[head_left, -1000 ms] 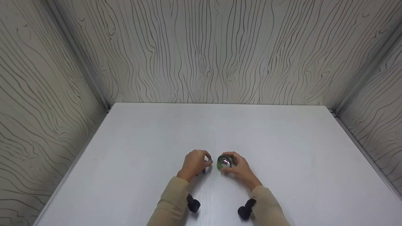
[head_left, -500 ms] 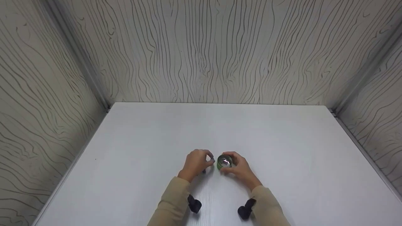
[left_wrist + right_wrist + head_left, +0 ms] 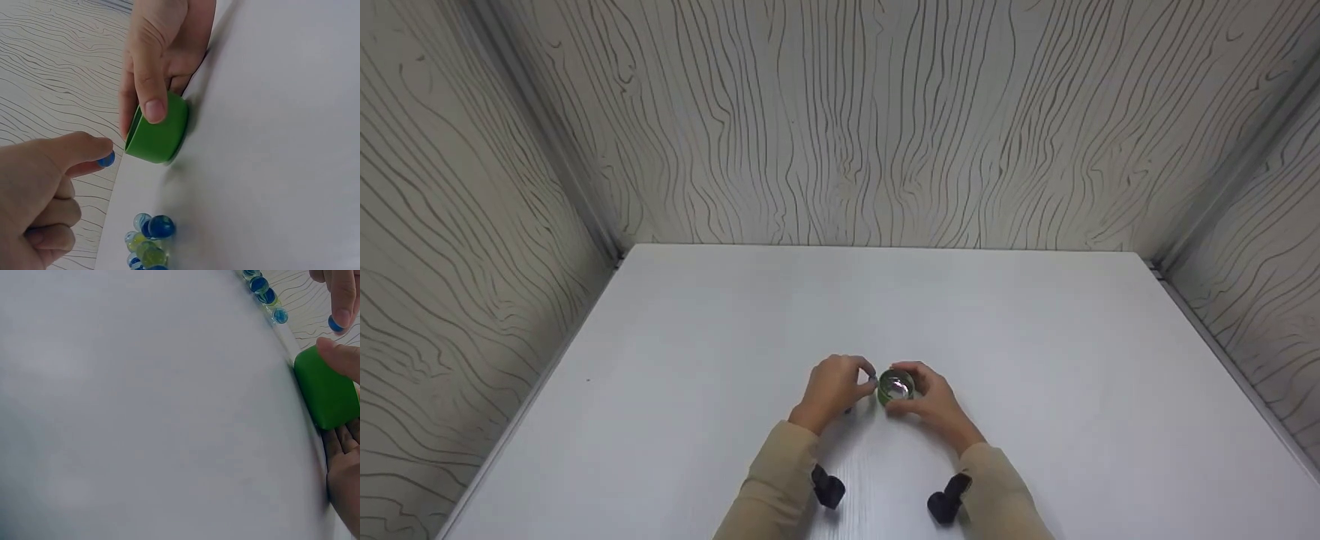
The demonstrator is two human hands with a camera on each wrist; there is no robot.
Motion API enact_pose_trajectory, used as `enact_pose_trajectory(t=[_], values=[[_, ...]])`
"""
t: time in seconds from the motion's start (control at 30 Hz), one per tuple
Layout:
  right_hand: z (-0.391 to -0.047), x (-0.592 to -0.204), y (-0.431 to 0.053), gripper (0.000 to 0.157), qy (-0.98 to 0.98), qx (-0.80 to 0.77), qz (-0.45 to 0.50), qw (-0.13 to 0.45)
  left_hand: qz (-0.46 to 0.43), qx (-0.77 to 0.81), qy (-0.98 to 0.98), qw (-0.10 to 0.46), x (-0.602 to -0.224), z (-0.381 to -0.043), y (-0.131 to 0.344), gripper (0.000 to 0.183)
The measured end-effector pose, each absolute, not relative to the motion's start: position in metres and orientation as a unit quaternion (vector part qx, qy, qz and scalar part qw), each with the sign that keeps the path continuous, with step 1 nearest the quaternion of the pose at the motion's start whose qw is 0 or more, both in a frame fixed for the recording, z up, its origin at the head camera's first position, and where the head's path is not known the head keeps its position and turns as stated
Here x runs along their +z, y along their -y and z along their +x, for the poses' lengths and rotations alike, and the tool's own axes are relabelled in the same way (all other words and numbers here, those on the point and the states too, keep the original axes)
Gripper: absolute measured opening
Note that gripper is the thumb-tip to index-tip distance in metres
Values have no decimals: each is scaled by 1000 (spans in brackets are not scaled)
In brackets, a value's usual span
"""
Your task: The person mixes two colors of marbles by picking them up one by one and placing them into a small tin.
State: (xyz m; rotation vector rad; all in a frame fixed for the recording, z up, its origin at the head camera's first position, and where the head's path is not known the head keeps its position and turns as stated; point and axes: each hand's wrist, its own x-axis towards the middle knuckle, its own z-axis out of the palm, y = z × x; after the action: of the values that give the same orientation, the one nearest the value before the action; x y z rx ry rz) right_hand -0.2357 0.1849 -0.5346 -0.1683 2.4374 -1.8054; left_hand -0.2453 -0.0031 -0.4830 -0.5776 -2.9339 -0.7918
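Observation:
Between thumb and forefinger, my left hand [image 3: 832, 386] pinches a small blue marble [image 3: 106, 160], just beside the rim of a green cup [image 3: 160, 140]. The cup stands on the table, its inside shiny and silvery in the head view. My right hand [image 3: 934, 397] holds this cup from the right, thumb on the near side and fingers round the far side. Several glass marbles [image 3: 149, 247], blue, clear and yellow-green, lie clustered on the table below the left hand. In the head view that hand mostly hides them. What lies in the cup cannot be made out.
The white table [image 3: 1035, 322] spreads out around both hands. Wood-grain patterned panels [image 3: 840, 127] rise at its back and sides. A dark camera mount [image 3: 829, 491] sticks out from the left wrist, and another camera mount [image 3: 949, 501] from the right.
My left hand has shifted a little to the right, bringing the pinched marble closer to the cup's rim. The right hand and the cup have stayed in place.

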Motion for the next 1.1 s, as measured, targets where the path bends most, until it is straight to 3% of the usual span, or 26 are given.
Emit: enact_pose_trajectory(t=[0.3, 1.1], values=[[-235, -534, -185, 60, -799, -595, -58, 54, -187, -262, 947, 13, -481, -245, 1, 18], [-234, -534, -187, 57, -796, -597, -90, 44, -218, -248, 942, 50, -481, -242, -14, 17]])
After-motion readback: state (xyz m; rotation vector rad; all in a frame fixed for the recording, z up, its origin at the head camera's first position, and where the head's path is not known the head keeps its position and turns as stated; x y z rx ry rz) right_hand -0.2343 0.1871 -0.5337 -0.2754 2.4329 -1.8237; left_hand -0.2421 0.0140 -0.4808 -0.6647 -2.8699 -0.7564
